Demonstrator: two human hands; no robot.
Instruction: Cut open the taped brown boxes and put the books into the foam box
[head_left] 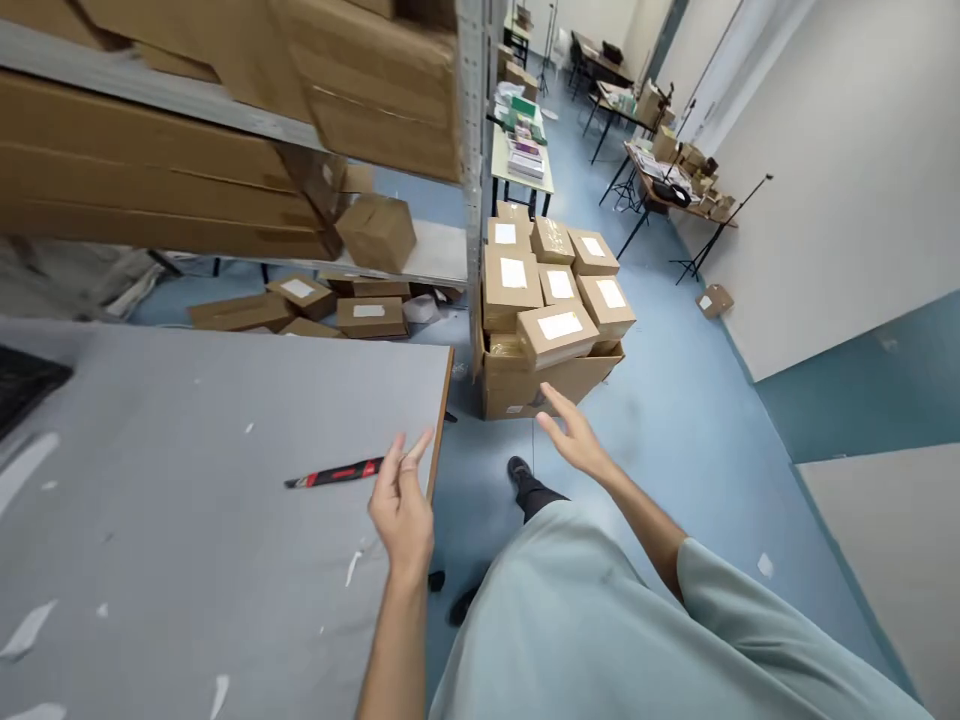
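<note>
My left hand (403, 505) is over the right edge of the grey table (225, 410), its fingers loosely stretched out and apart, with nothing seen in its grasp. Just beyond it is a black and red utility knife (334, 474), whose right end is hidden behind my fingers. It looks to be on the tabletop. My right hand (576, 438) hangs open and bare over the floor, in front of a large open carton (547, 388). Several small cardboard boxes (559, 325) with white labels are heaped in that carton, apart from my hand.
A metal shelf (471, 120) with brown cartons rises behind the table; labelled boxes (371, 317) lie on the floor below it. Paper scraps (30, 630) litter the tabletop. Further tables (675, 185) with boxes line the right wall, and a small box (715, 300) sits on the floor.
</note>
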